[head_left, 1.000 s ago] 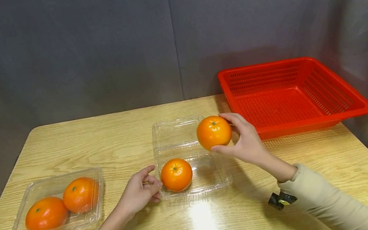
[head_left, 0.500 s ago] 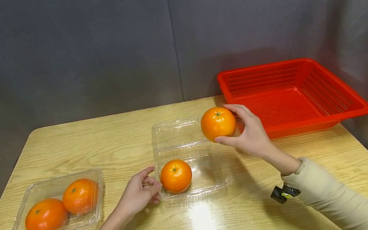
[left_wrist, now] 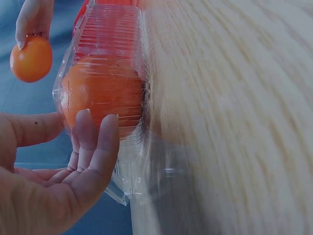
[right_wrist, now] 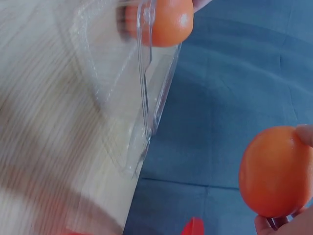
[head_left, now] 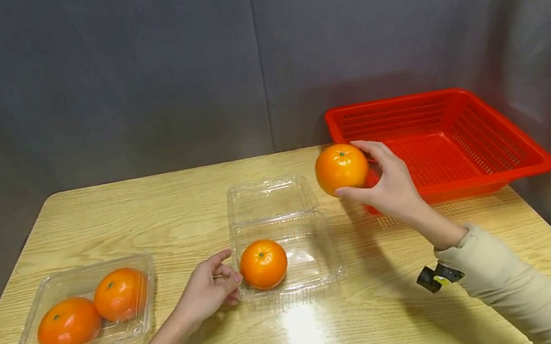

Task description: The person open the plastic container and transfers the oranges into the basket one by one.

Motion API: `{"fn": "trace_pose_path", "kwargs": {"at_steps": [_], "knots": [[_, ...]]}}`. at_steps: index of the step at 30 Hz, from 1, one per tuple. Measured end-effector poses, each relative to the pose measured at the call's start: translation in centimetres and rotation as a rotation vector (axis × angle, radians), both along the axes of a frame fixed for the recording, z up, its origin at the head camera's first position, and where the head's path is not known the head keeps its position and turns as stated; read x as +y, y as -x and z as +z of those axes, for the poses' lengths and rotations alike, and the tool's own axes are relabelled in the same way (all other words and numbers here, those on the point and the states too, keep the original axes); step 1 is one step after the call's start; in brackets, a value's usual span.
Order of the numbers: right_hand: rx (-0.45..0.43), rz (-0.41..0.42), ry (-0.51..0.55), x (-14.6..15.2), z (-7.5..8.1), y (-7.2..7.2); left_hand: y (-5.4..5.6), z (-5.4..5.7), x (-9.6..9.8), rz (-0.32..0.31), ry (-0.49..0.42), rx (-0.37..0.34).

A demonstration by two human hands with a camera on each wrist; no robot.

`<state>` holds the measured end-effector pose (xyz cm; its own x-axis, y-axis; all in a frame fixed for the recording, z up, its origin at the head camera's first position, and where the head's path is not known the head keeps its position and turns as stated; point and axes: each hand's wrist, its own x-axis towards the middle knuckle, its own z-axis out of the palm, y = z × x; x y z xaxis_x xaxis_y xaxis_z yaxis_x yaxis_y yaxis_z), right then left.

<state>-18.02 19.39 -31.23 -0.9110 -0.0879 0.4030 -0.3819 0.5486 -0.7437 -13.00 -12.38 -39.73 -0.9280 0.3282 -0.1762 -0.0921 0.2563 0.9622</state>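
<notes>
In the head view my right hand [head_left: 393, 179] holds an orange [head_left: 341, 169] between thumb and fingers, raised by the basket's near left corner. That held orange [right_wrist: 276, 171] also shows in the right wrist view. My left hand [head_left: 209, 285] is at the left side of an unlidded clear plastic clamshell container [head_left: 303, 253]. Its fingers [left_wrist: 105, 142] lightly touch the container's outer wall, and the thumb is at the rim. A second orange [head_left: 263, 264] sits in the left half of that container, whose lid [head_left: 270, 198] lies folded back.
A red perforated basket [head_left: 423, 191] stands at the right rear of the wooden table [head_left: 171, 209]. On the left, a closed clear container [head_left: 79, 280] holds two oranges [head_left: 69, 324]. Grey cloth [head_left: 154, 82] hangs behind the table.
My right hand has carried its orange to the right and farther back, from over the container to the basket's near left corner. My left hand stays at the container's side.
</notes>
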Motion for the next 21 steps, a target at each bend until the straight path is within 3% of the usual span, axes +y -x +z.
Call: {"fn": "trace_pose_path", "kwargs": {"at_steps": [8, 21], "knots": [[0.008, -0.057, -0.046, 1.5, 0.2, 1.2, -0.1, 0.0, 0.0, 0.0, 0.007, 0.013], [-0.049, -0.154, -0.067, 3.5, 0.8, 2.7, -0.1, 0.1, 0.0, -0.002, 0.002, 0.008]]}}
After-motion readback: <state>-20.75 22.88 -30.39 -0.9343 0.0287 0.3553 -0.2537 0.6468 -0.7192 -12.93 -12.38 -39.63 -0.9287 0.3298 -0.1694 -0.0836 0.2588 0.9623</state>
